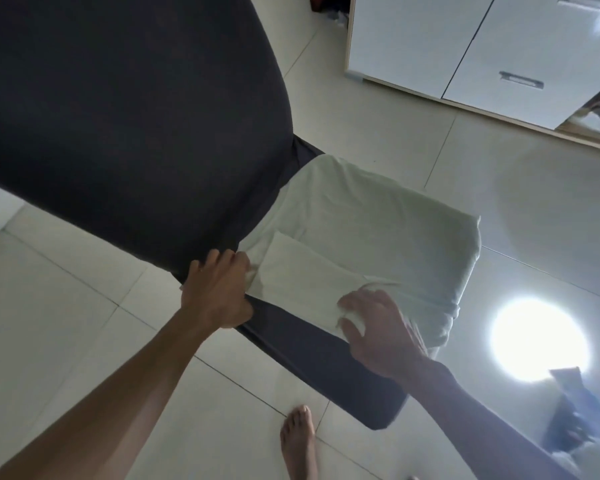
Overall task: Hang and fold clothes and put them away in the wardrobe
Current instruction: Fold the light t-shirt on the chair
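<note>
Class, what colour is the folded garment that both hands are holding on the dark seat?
Pale mint green, plain and unpatterned: the folded cloth garment, seen best in the head view.

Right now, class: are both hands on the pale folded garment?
Yes: the left hand grips one end of the pale garment and the right hand grips its near edge.

A pale, whitish garment [378,230] is lying spread over a dark upholstered seat [125,116], drooping over its far edge. One folded flap [302,271] is resting flat on top along its near side.
</note>
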### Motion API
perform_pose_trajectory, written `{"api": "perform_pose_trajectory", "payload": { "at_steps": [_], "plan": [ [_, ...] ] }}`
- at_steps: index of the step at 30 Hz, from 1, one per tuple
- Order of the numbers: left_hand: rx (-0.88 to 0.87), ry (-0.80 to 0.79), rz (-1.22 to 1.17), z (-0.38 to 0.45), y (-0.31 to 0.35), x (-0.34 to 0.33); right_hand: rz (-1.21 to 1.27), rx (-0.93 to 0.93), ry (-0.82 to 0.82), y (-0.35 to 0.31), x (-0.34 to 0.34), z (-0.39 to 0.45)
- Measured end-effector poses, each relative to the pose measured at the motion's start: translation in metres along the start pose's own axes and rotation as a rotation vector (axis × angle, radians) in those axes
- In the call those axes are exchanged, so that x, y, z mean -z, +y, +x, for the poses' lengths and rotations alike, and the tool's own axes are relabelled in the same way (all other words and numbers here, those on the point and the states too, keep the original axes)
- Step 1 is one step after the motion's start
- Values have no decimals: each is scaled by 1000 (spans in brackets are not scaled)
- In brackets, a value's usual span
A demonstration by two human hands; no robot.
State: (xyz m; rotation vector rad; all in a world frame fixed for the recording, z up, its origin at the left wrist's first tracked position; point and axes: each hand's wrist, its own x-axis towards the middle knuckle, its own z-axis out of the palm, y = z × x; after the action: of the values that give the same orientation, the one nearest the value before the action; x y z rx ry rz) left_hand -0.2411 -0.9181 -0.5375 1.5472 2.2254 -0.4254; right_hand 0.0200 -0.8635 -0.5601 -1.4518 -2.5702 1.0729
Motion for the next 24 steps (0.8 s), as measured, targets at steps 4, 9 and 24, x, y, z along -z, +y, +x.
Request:
{"api": "perform_pose_trajectory", "payload": {
  "at_steps": [4, 9, 24],
  "plan": [
    [99, 202, -344, 33, 20, -8, 90, -243, 145, 6, -1, 23],
    [236, 201, -517, 76, 34, -8, 17, -414, 63, 4, 2, 48],
    [-51, 297, -247, 30, 66, -63, -252, -98, -74, -3, -15, 33]
  ]
}}
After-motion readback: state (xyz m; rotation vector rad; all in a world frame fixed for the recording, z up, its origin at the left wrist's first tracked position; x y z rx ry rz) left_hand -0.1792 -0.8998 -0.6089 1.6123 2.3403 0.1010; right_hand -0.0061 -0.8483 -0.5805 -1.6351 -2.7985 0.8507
